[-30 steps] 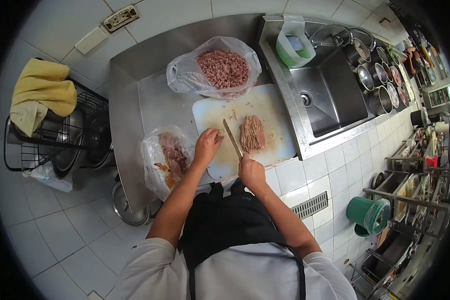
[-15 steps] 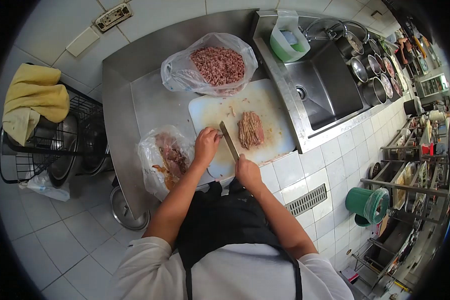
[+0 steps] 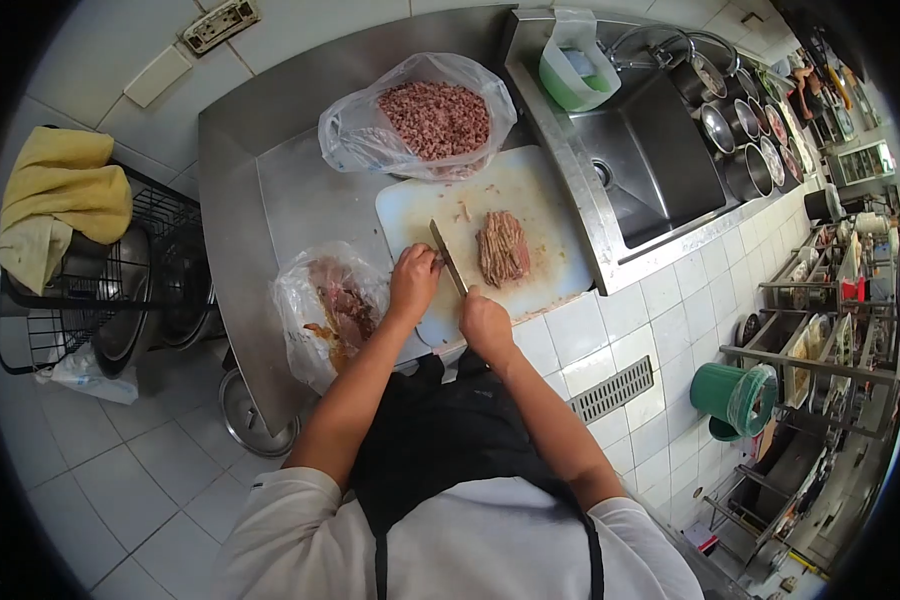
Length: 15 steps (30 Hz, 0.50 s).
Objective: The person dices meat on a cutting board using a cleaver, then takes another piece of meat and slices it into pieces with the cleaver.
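Observation:
My right hand [image 3: 487,325] is wrapped round the handle of a kitchen knife [image 3: 448,257], whose blade slants up and left over the white cutting board [image 3: 550,190]. Close by the blade's left side is my left hand [image 3: 413,283], its fingers closed; whatever they hold, if anything, is too small to make out. A stack of sliced meat [image 3: 503,249] lies on the board to the right of the blade. Small meat scraps dot the board above it. Left of my left forearm, a clear plastic bag [image 3: 295,290] holds larger pieces of meat [image 3: 348,305].
Behind the board sits an open plastic bag [image 3: 355,130] of chopped meat [image 3: 435,120]. To the right are a steel sink [image 3: 650,170], a green container [image 3: 575,80] and several metal pots [image 3: 745,175]. A black wire rack [image 3: 170,210] with a yellow cloth [image 3: 65,190] stands left.
The knife and my right hand have shifted slightly left and up, bringing the blade nearer my left hand. My left hand stays almost in place; the sliced meat still lies on the board.

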{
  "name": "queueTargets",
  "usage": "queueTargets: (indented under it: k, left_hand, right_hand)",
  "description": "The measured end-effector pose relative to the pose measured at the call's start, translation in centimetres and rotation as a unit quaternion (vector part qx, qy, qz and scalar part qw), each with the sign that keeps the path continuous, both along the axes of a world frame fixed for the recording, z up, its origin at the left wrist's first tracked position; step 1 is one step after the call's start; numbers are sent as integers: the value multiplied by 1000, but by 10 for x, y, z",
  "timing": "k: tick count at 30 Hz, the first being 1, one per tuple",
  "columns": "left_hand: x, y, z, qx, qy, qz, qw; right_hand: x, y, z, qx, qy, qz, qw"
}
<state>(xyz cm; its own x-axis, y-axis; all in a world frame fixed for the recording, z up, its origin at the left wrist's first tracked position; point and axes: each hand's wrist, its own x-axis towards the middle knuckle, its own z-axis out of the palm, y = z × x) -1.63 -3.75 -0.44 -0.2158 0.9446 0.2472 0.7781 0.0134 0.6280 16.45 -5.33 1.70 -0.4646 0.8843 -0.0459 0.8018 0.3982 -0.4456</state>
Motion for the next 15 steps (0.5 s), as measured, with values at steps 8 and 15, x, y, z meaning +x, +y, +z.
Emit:
queueTargets:
  k: [8,15]
  left_hand:
    - [2,-1,-2,-2,-12,34,999]
    - [-4,-3,11,-7,-42,10,999]
  right_hand:
    - [44,-28,18,-64,-10,-9,998]
    - [25,-21,25,-36,-1,-18,999]
